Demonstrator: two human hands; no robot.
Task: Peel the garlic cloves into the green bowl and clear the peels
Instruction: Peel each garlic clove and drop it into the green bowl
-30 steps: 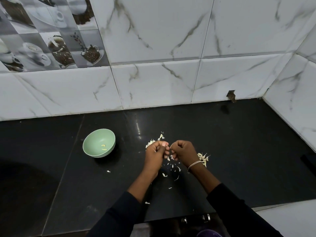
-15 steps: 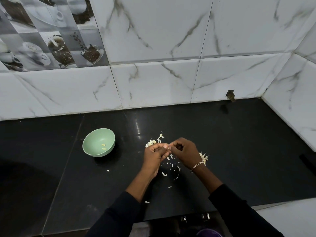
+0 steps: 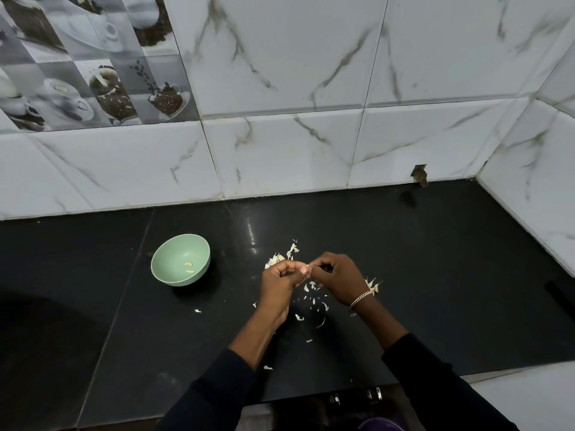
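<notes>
– Hands: what're they doing?
– Left hand (image 3: 281, 283) & right hand (image 3: 334, 276) are together, fingers curled, tips meeting above the counter. Both pinch a garlic clove (image 3: 306, 268), a tiny pale bit mostly hidden btw the fingertips. Metal chain bracelet (image 3: 361, 297) on the right wrist; dark sleeves (image 3: 217, 393) on both arms.
– Textures?
– Peels (image 3: 312, 298): thin, papery white flakes, curled, scattered at 6 o'clock of the hands. Fluffier heap of skins (image 3: 277, 259) at 11 o'clock of the left hand; second heap (image 3: 373, 284) at 4 o'clock of the right hand, just beside the bracelet. Green bowl (image 3: 169, 256): round, smooth, matte, pale mint, upright.
– Bowl vs hands?
– At 9 o'clock of the left hand, near, not touching. Two yellowish curved peeled cloves (image 3: 189, 267) lie on its floor.
– Surface, room?
– Glossy black stone countertop (image 3: 435, 275) w/ visible seams. White marble-look wall tiles (image 3: 295, 150) w/ grey veins at 12 & 3 o'clock; coffee-cup print tiles (image 3: 93, 73) at 10 o'clock.
</notes>
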